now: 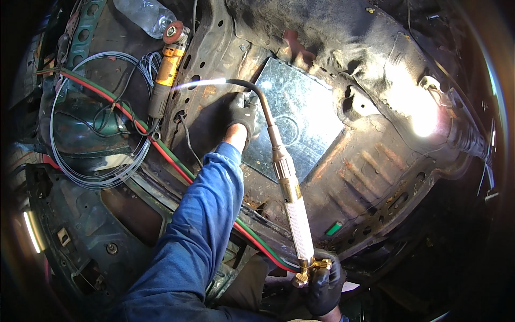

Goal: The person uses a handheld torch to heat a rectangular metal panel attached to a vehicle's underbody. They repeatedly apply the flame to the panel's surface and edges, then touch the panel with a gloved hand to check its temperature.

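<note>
A gas torch (299, 228) with a silvery handle and a bent copper neck stands across the middle. My right hand (324, 287), in a black glove, is closed round its lower end beside the brass valve knobs. From the tip a bright, thin flame (198, 83) points left. Under the torch lies a shiny square metal sheet (308, 107) on the rusty car body panel. My left hand (243, 115), in a dark glove, rests at the sheet's left edge with its fingers curled. What those fingers pinch, if anything, cannot be made out.
An orange angle grinder (170, 67) lies left of the flame, near a clear plastic bottle (145, 16) and a coil of wire (56, 145). Red and green hoses (170, 155) run under my left arm to the torch. A lamp (424, 121) glares at the right; a green object (333, 229) lies below.
</note>
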`<state>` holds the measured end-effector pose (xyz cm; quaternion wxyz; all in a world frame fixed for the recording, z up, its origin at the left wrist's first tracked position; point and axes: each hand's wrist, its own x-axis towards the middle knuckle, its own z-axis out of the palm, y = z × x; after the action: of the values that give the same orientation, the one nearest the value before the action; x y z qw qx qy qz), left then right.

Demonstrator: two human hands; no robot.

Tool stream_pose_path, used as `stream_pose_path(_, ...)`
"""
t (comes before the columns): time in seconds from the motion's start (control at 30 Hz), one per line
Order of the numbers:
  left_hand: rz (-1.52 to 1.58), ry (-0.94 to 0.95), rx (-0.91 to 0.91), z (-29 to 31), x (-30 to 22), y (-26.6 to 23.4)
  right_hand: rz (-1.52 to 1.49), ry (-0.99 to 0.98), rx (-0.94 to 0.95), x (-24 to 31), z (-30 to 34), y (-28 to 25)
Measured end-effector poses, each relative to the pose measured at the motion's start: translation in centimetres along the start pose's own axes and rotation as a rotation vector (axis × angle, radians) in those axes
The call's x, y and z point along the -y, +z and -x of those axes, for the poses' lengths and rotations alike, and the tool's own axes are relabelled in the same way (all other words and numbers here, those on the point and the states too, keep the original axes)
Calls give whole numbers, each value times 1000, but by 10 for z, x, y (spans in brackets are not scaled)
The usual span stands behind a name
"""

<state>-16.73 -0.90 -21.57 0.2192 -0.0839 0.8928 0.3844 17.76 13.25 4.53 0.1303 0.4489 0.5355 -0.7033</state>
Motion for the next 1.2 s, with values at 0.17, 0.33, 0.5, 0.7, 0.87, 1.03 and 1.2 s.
stream_pose_path(0.17,77,-16,11,2,-2,0,-15,15,-13,-2,1,0)
stream_pose_path(0.33,52,-37,0,0,1,3,-27,34,-9,3,0,0)
stream_pose_path(0.5,114,-14,-6,-8,19,4,2,-2,2,1,-2,-1)
stream_pose_path(0.7,-2,-33,-19,-3,2,5,-14,16,-15,0,-2,-3)
stream_pose_path(0.87,141,-31,-28,-11,19,3,-20,18,-15,-2,-1,-3)
stream_pose_path(1.03,73,47,-46,-8,15,7,-37,6,-19,0,-3,-3)
stream_pose_path(1.2,95,-10,0,-9,14,6,-28,3,-28,-3,-3,-4)
